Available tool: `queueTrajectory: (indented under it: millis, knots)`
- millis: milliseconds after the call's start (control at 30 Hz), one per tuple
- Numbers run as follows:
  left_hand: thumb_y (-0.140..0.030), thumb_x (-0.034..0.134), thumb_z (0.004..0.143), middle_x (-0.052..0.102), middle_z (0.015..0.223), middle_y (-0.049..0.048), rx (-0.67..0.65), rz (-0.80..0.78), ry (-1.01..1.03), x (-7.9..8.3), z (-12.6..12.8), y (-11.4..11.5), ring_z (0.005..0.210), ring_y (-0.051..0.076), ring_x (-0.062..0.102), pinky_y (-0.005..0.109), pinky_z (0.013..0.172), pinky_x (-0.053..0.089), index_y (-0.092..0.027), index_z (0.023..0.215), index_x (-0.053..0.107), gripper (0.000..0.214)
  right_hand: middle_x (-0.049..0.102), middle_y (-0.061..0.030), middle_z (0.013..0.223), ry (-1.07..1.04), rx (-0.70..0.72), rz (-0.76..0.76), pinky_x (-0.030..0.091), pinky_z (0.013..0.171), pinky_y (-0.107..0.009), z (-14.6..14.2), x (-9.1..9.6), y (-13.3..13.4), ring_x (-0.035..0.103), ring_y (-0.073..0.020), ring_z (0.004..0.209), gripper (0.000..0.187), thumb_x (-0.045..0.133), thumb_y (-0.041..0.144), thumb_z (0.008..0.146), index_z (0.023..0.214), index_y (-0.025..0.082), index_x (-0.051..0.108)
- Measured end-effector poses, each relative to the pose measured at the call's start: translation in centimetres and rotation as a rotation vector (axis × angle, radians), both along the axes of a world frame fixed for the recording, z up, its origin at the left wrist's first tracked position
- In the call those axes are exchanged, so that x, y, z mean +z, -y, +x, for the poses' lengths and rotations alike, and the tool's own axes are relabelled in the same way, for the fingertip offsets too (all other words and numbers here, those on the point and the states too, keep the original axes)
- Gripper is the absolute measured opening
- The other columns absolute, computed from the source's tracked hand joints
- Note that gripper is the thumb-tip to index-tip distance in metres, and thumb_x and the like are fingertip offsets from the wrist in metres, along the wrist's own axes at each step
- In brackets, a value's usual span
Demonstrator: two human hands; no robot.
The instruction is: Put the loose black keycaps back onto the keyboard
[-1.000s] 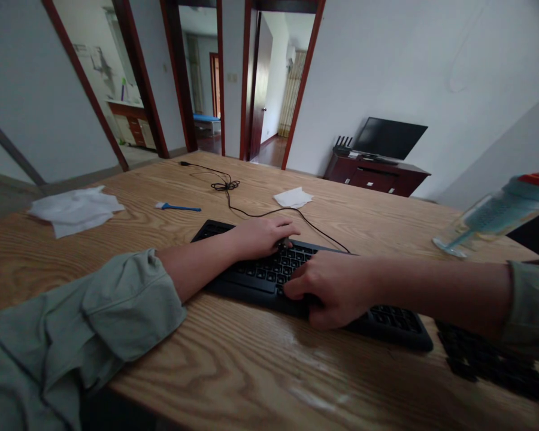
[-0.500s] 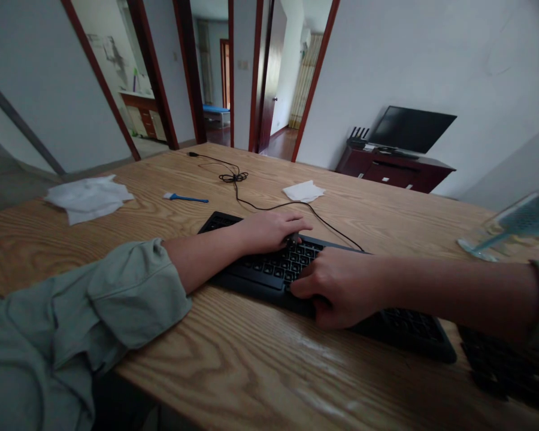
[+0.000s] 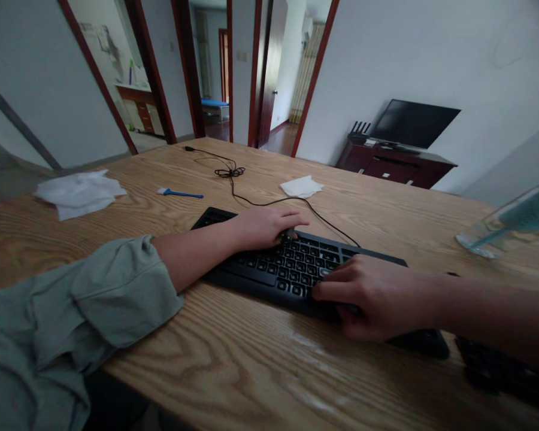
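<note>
A black keyboard (image 3: pixel 291 266) lies at an angle on the wooden table (image 3: pixel 251 371). My left hand (image 3: pixel 263 226) rests flat on its upper left keys, fingers stretched out, with a small dark thing I cannot make out under the fingertips. My right hand (image 3: pixel 377 296) is curled over the keyboard's front edge toward its right end, fingers on the keys and thumb tucked below. The keyboard's black cable (image 3: pixel 228 172) runs to the far side of the table, knotted into a small bundle.
A crumpled white tissue (image 3: pixel 78 193) lies far left, a small blue brush (image 3: pixel 179 193) beside it, and a folded tissue (image 3: pixel 302 186) behind the keyboard. A clear bottle (image 3: pixel 516 221) stands at the right edge. Dark pieces (image 3: pixel 498 371) lie lower right. Doorways and a TV (image 3: pixel 411 123) are beyond.
My right hand has slid to the right along the keyboard's front edge. My left hand has stayed on the upper left keys. The view has shifted slightly.
</note>
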State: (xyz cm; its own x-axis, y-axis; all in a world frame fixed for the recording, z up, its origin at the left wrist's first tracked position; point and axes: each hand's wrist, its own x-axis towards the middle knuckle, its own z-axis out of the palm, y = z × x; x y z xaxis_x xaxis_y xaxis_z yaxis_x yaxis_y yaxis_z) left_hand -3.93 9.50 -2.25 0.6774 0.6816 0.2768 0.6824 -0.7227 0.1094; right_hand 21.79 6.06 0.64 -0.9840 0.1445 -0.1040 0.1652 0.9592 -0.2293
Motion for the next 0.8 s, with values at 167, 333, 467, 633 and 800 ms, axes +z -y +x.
queueTrajectory:
  millis: [167, 333, 467, 633, 800]
  knots:
    - [-0.017, 0.051, 0.094, 0.049, 0.151, 0.0074, -0.021, 0.07, -0.051, 0.0, -0.3, -0.2, 0.126, 0.022, 0.057, 0.035, 0.098, 0.049, -0.025, 0.138, 0.054, 0.045, 0.063, -0.0029, 0.075, -0.183, -0.196, 0.044, 0.036, 0.055, -0.025, 1.9, 2.0, 0.9, 0.051, -0.0105, 0.058, 0.019, 0.053, 0.017, 0.083, 0.096, 0.019, 0.067]
    - [-0.017, 0.051, 0.09, 0.062, 0.135, 0.0093, 0.037, 0.246, 0.004, 2.4, -1.0, 0.9, 0.122, 0.025, 0.058, 0.039, 0.104, 0.043, -0.02, 0.125, 0.062, 0.037, 0.062, -0.0023, 0.07, -0.38, -0.495, 0.16, 0.04, 0.055, -0.027, 3.0, 3.4, 4.5, 0.052, -0.0123, 0.057, 0.013, 0.056, 0.025, 0.082, 0.089, 0.021, 0.066]
    - [-0.028, 0.051, 0.091, 0.067, 0.122, 0.0097, 0.255, 0.293, 0.137, 5.0, -3.3, 3.0, 0.115, 0.027, 0.06, 0.04, 0.101, 0.044, -0.02, 0.125, 0.06, 0.037, 0.06, -0.0023, 0.068, -0.542, -0.722, 0.19, 0.044, 0.058, -0.029, 2.6, 2.6, 7.6, 0.053, -0.0145, 0.059, 0.016, 0.058, 0.028, 0.081, 0.092, 0.021, 0.068]
    - [-0.045, 0.047, 0.094, 0.068, 0.115, 0.0109, 0.636, 0.283, 0.232, 5.8, -9.1, 3.6, 0.11, 0.029, 0.062, 0.038, 0.095, 0.046, -0.022, 0.125, 0.059, 0.04, 0.063, -0.0041, 0.08, -0.756, -0.889, 0.034, 0.038, 0.052, -0.027, 0.0, 1.9, 7.4, 0.049, -0.0121, 0.056, 0.037, 0.052, 0.027, 0.084, 0.115, 0.018, 0.068]
    - [-0.05, 0.049, 0.093, 0.066, 0.126, 0.012, 0.806, 0.115, 0.308, 3.9, -15.3, 1.4, 0.111, 0.028, 0.062, 0.034, 0.091, 0.047, -0.018, 0.13, 0.055, 0.049, 0.051, 0.0021, 0.056, -0.942, -1.027, -0.162, 0.03, 0.046, -0.025, -3.2, 2.3, 5.1, 0.042, -0.0113, 0.048, 0.037, 0.049, 0.024, 0.079, 0.107, 0.015, 0.071]
